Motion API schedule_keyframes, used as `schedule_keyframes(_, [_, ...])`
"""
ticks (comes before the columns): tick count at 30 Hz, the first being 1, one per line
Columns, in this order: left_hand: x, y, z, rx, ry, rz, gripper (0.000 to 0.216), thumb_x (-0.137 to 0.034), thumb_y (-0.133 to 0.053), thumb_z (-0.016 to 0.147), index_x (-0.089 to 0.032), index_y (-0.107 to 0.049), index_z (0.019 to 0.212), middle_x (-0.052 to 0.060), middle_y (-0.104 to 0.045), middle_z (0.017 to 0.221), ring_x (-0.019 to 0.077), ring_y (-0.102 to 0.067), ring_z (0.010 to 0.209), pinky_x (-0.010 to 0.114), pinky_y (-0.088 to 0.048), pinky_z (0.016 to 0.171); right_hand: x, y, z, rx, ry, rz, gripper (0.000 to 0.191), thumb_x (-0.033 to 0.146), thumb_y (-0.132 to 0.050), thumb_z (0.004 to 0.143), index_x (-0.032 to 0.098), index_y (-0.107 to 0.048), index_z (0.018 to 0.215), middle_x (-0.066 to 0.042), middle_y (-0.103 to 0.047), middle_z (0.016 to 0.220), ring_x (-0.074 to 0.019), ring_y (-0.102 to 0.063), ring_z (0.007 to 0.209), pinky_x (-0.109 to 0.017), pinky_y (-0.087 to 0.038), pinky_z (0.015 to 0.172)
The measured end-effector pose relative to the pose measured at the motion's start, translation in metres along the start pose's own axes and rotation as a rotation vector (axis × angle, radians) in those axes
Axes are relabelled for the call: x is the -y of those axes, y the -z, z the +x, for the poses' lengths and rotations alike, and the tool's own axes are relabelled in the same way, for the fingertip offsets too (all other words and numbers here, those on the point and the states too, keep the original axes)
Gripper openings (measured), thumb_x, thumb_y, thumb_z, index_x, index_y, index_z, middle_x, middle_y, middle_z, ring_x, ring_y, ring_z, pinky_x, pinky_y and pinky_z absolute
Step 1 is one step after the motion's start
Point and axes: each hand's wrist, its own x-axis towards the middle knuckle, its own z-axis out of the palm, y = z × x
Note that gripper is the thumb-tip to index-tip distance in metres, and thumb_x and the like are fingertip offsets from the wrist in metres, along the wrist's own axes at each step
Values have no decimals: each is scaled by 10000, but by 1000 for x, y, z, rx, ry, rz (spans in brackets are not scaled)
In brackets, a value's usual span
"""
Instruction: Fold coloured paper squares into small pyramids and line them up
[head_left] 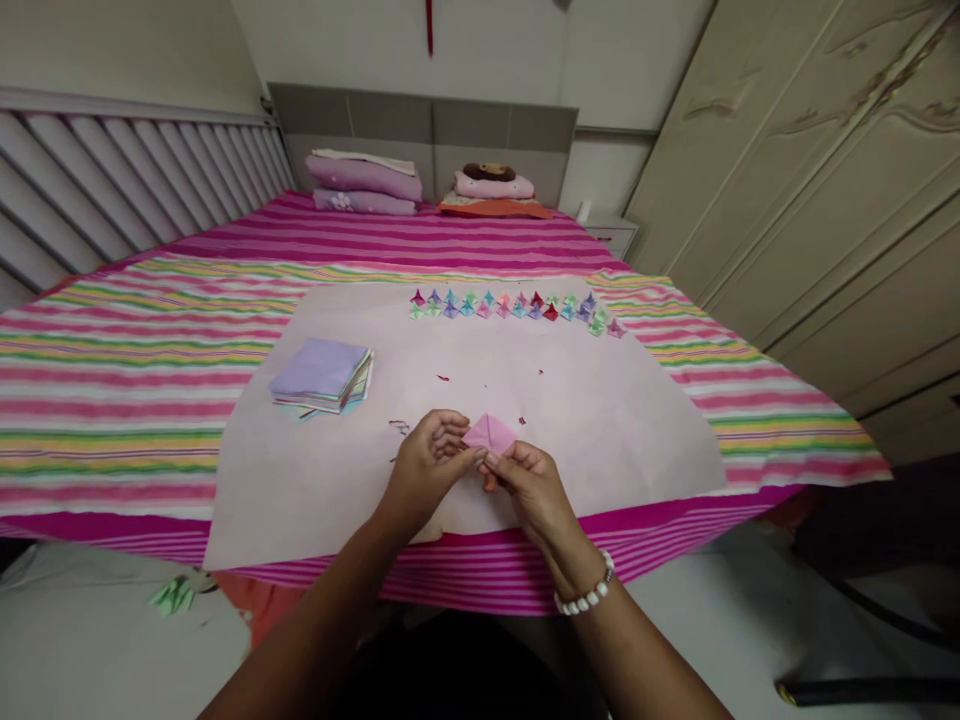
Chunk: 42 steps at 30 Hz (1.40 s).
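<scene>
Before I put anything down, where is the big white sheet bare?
The widest bare patch of the white sheet lies right of the right hand, up to the striped cloth. Another lies beyond the paper stack, left of the folded shapes. It's crowded among those shapes and near the left hand, where red scraps lie.

Pink paper (489,431), lower centre: bottom edge partly hidden by thumbs (510,470). Wardrobe (810,170), upper right: cut off.
</scene>
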Motion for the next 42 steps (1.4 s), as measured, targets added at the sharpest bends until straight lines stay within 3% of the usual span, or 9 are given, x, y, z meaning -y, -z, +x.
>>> schedule_keyframes(7, [-2, 2, -2, 8, -30, 3, 216, -212, -719, 722, -180, -517, 792, -23, -585, 740, 97, -580, 678, 220, -460, 634, 4, 5, -2, 54, 37, -75, 201, 338, -776, 696, 162, -713, 771, -9, -676, 596, -122, -588, 548, -246, -443, 568])
schedule_keyframes(12, [-2, 1, -4, 44, -23, -17, 207, -219, -709, 740, -181, -519, 811, -22, -581, 757, 97, -576, 695, 224, -457, 650, 13, 9, -2, -29, 179, -72, 365, 257, -814, 657, 221, -687, 998, 53, -610, 584, -119, -579, 548, -265, -478, 591])
schedule_keyframes(27, [-2, 2, -3, 127, 26, -34, 231, -224, -709, 737, -185, -539, 889, -7, -600, 813, 118, -604, 749, 244, -477, 687, 22, 13, -7, 7, 194, -156, 266, 286, -802, 690, 219, -657, 903, 26, -655, 571, -151, -643, 562, -282, -504, 580])
schedule_keyframes(34, [-5, 2, -2, 146, 29, -33, 182, -232, -708, 726, -173, -555, 804, -7, -595, 784, 114, -593, 734, 237, -473, 675, 24, 15, -5, 49, 138, -98, 298, 279, -834, 641, 223, -598, 814, 42, -636, 623, -133, -638, 548, -254, -513, 548])
schedule_keyframes(42, [-6, 4, -3, 178, 147, 6, 196, -290, -721, 709, -163, -628, 827, 3, -636, 754, 126, -603, 693, 266, -492, 664, 24, 18, -4, 95, 96, -121, 308, 304, -838, 631, 211, -605, 810, 33, -664, 587, -126, -630, 490, -242, -507, 517])
